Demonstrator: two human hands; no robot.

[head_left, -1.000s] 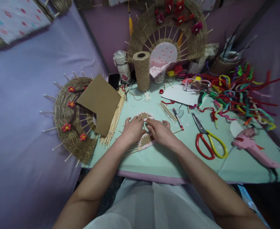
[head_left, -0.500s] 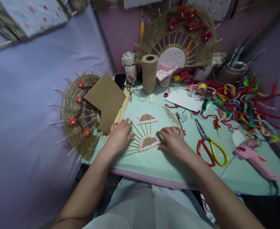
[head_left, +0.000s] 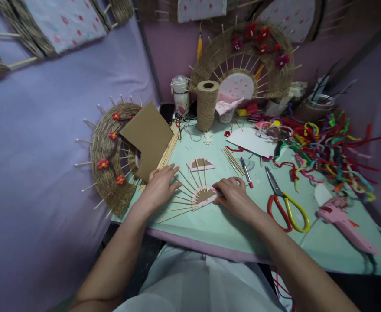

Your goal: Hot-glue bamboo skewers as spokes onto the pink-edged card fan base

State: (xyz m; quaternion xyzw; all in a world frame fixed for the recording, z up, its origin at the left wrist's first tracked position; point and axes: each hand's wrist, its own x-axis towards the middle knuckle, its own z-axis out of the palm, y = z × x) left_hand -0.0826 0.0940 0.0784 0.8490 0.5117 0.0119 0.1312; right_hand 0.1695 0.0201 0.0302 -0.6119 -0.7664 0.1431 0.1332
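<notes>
A half-round cardboard piece (head_left: 209,196) with a pink-spotted fabric edge lies on the table. Thin wooden sticks (head_left: 180,202) fan out from its curved side toward the left and back. My left hand (head_left: 160,187) is open over the outer stick ends, thumb apart from the fingers. At the piece's right end my right hand (head_left: 235,195) is closed in a pinch on what looks like another thin stick; the fingers hide most of it. Just behind lies a second, smaller-looking half-round piece (head_left: 197,164), with sticks of the fan crossing over it.
Scissors (head_left: 283,203) and a pink glue gun (head_left: 343,221) lie at right, below tangled pipe cleaners (head_left: 327,147). Loose sticks (head_left: 232,160) and a red-ended pen (head_left: 246,172) lie beyond my right hand. A twine spool (head_left: 206,108), cardboard sheet (head_left: 149,138) and flowered twine fan (head_left: 109,151) stand behind and left.
The camera view has shifted slightly, so everything sits a little lower in the picture. Both hands keep nearly the same places at the fan, with the right fingers slightly more bent.
</notes>
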